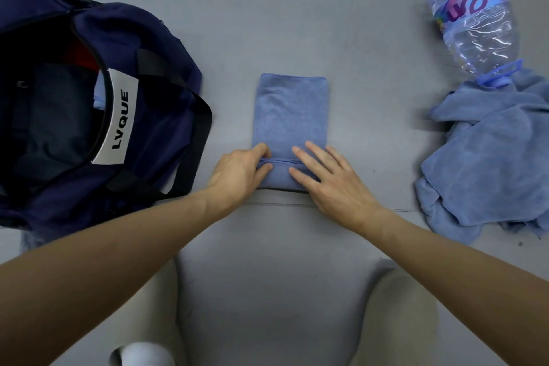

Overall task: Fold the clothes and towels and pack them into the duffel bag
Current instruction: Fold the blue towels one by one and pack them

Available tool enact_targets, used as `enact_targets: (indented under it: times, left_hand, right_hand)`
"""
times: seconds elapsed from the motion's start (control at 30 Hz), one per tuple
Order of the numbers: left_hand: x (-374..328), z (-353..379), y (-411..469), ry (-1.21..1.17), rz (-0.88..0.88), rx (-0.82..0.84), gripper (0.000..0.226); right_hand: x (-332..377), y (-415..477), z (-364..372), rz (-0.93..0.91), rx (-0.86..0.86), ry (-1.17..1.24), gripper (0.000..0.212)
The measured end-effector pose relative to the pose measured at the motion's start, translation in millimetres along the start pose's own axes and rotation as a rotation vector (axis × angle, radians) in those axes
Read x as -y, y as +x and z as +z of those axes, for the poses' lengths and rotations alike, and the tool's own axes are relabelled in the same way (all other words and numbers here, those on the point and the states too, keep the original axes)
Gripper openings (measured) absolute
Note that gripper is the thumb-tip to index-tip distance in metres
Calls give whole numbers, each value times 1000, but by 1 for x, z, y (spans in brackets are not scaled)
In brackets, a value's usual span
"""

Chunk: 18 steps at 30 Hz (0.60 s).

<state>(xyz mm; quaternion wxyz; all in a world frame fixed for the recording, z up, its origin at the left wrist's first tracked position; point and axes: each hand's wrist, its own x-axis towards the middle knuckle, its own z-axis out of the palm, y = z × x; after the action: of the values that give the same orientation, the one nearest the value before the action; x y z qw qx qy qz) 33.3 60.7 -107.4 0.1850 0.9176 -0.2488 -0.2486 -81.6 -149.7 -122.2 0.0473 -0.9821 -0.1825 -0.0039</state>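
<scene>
Plain grey floor, evenly lit

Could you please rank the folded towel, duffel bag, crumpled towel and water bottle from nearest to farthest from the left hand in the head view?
1. The folded towel, centre, gripped by the left hand.
2. The duffel bag, just to its left.
3. The crumpled towel, far right.
4. The water bottle, top right, beyond that towel.

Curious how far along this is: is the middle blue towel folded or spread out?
Folded: the towel is a narrow rectangle, and the left hand pinches a doubled-over near edge.
</scene>
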Motion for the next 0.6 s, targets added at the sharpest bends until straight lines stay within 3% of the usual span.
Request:
enact_targets:
  times: [0.17, 0.3, 0.47, 0.53, 0.6]
  left_hand:
    - [-2, 2, 2, 1, 51, -67, 22]
    - [-2, 0, 3, 81, 71, -68, 24]
    - [2, 2, -6, 395, 650, -280, 29]
    - [6, 9, -14, 370, 691, -218, 35]
    - [14, 14, -19, 366, 601, -106, 61]
  right_hand:
    - [12, -6, 3, 13, 110, -78, 57]
    - [11, -4, 9, 55, 118, -8, 68]
    - [3, -8, 15, 112, 179, 36, 79]
    - [4, -8, 16, 128, 149, 52, 74]
    - [5, -6, 17, 143, 122, 80, 66]
